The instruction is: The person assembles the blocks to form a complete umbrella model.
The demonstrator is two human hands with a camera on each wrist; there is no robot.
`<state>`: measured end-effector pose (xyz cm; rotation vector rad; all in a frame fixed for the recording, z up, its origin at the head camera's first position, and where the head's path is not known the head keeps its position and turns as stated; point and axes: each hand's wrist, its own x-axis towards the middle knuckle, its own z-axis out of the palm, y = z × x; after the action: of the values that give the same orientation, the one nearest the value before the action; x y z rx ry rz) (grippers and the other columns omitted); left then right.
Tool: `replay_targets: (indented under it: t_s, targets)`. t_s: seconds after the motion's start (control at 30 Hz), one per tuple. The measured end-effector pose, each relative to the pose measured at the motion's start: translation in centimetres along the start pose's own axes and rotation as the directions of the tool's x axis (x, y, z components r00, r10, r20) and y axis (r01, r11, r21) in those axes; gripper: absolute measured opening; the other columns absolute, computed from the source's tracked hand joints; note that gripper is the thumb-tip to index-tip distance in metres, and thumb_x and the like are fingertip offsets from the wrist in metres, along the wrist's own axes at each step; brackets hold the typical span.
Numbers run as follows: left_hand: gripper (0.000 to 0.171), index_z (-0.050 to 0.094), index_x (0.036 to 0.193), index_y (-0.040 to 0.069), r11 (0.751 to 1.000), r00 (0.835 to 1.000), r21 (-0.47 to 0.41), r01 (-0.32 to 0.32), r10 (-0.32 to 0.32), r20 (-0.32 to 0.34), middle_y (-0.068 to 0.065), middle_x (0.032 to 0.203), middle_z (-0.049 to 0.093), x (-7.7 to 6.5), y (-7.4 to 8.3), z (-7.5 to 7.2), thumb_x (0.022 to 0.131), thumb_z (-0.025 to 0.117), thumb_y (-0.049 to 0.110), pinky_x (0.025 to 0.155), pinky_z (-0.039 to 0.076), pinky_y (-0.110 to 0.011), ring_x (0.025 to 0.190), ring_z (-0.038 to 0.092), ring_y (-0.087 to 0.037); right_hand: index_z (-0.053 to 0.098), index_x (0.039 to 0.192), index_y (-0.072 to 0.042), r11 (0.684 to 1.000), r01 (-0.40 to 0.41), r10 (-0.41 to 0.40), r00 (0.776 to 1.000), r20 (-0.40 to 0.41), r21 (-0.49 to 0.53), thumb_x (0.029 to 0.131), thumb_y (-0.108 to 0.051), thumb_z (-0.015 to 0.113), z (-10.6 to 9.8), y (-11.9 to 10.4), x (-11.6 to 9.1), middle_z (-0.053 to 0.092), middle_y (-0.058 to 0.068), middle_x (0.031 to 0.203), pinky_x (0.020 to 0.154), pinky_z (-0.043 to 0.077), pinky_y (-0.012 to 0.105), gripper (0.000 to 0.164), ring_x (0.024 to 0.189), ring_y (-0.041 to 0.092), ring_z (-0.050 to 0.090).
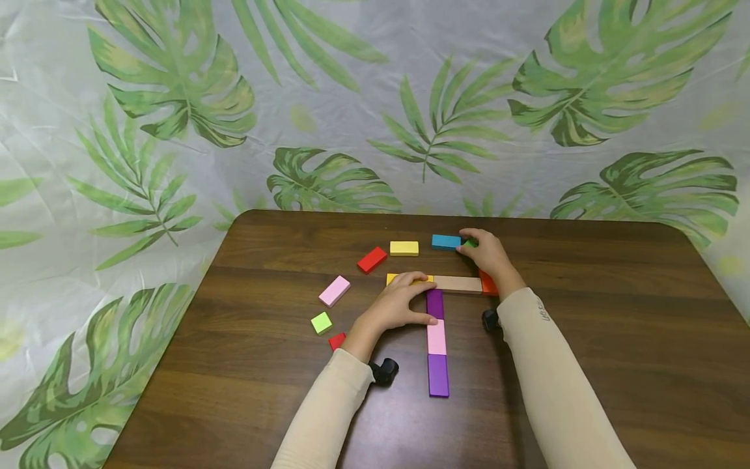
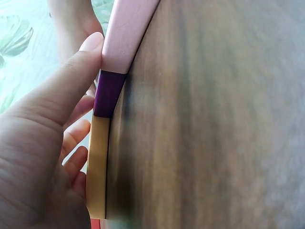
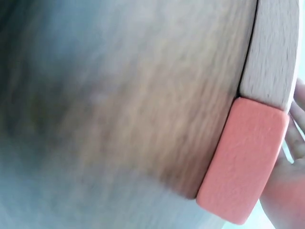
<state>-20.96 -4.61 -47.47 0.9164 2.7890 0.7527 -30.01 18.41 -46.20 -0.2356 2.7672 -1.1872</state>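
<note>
A T-shaped layout of blocks lies on the table. Its bar has a yellow block [image 1: 391,279], a natural wood block [image 1: 458,284] and an orange-red block [image 1: 489,284]. The stem runs toward me: a dark purple block [image 1: 435,304], a pink block [image 1: 436,337] and a violet block [image 1: 437,376]. My left hand [image 1: 396,305] rests at the junction, its thumb at the pink block and fingers spread over the yellow one. Beyond the bar, my right hand [image 1: 489,255] pinches a green block [image 1: 471,243], mostly hidden by the fingers, beside a blue block [image 1: 446,241].
Loose blocks curve around the left: a pale yellow block [image 1: 404,248], a red block [image 1: 372,260], a light pink block [image 1: 334,291], a lime block [image 1: 321,323] and a small red block [image 1: 336,341], partly behind my left wrist. A leaf-patterned cloth [image 1: 328,176] hangs behind the brown table [image 1: 615,339].
</note>
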Motion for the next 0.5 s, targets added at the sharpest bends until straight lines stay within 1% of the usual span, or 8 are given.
replay_targets:
  t_s: [0.3,0.5]
  targets:
    - [0.071,0.049,0.13,0.024,1.0,1.0,0.0,0.007,-0.007,0.003,0.004,0.132,0.038,0.04,-0.02,0.01,0.069,0.069,0.055,0.101,0.025,-0.031,0.124,0.027,-0.014,0.043,0.129,0.002,0.999,-0.012,0.011,1.0,0.018,0.039,0.089,-0.007,0.054,-0.28,-0.29,-0.28,0.045,0.022,0.127,0.095,0.032,0.047,0.043,0.117,0.037,0.037]
    - [0.071,0.049,0.13,0.025,1.0,1.0,0.003,0.009,-0.009,0.004,0.004,0.132,0.038,0.05,-0.07,0.03,0.069,0.068,0.055,0.101,0.024,-0.03,0.124,0.026,-0.013,0.042,0.129,0.002,0.998,-0.008,0.007,1.0,0.027,0.057,0.09,-0.006,0.053,-0.35,-0.17,-0.35,0.045,0.022,0.126,0.093,0.034,0.047,0.042,0.117,0.037,0.037]
